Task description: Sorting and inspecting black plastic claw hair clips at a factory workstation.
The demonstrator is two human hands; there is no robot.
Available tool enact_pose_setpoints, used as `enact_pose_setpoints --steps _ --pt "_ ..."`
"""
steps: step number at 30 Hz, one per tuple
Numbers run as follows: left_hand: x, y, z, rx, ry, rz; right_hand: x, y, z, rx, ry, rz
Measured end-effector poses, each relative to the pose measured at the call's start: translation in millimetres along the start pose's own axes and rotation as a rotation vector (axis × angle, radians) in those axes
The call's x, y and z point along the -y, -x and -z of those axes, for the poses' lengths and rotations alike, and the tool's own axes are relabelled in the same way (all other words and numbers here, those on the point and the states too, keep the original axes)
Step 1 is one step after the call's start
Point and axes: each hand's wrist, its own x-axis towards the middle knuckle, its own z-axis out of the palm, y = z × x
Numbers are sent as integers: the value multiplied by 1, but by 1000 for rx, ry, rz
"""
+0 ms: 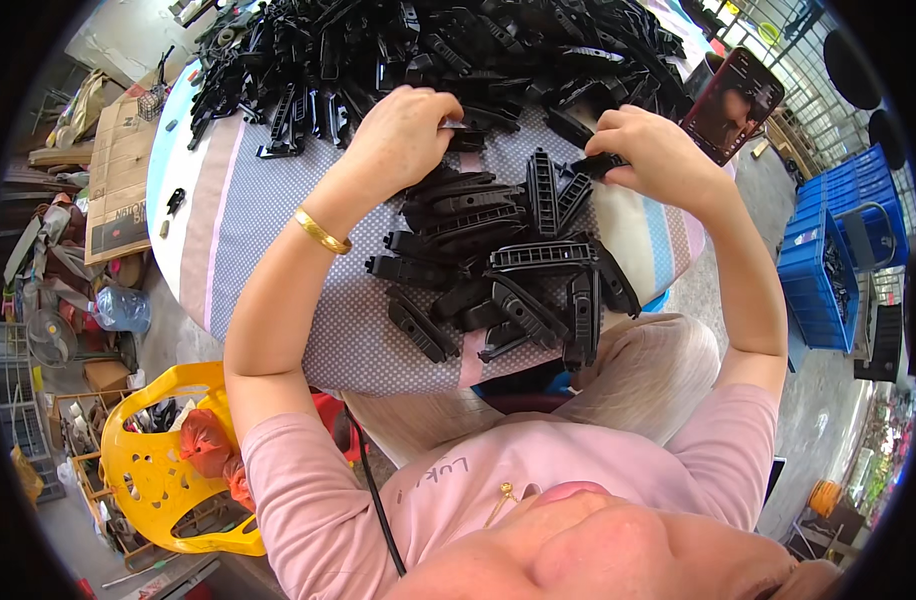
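Observation:
My left hand [406, 135], fingers curled in a pinch, is closed on a black plastic part [465, 139] at the edge of the big heap. To its right, my right hand [653, 155] grips another small black plastic part [600, 166] between thumb and fingers. Between and below the hands lies a loose pile of long black plastic pieces [468, 215], some showing ladder-like ribbed sides. One ribbed piece [542, 195] stands out just left of my right hand. A large heap of similar black parts [458, 50] covers the far side of the table.
A dotted, striped cloth covers the round table [268, 250]. A phone [733, 105] stands at its far right edge. On the floor are blue crates [813, 265] to the right, a yellow plastic chair [143, 470] with red bags at lower left, and a cardboard box [118, 175] at left.

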Motion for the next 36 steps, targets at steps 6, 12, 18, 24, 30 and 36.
enact_pose_setpoints --steps 6,12,18,24,30,36 --pt "0 -12 -20 -93 -66 -86 -15 -46 5 -272 -216 132" --pt "9 -12 -17 -25 61 -35 -1 -102 -9 -382 -574 90" --pt "22 -6 -13 -124 158 23 25 -98 -19 -397 -857 62" --pt "26 -15 6 18 1035 509 30 -89 -25 -423 -867 51" --pt "21 -13 8 -15 1311 575 33 -87 -23 -468 -678 83" --pt "8 -12 10 -152 1109 468 38 -86 -25 -613 -487 129"
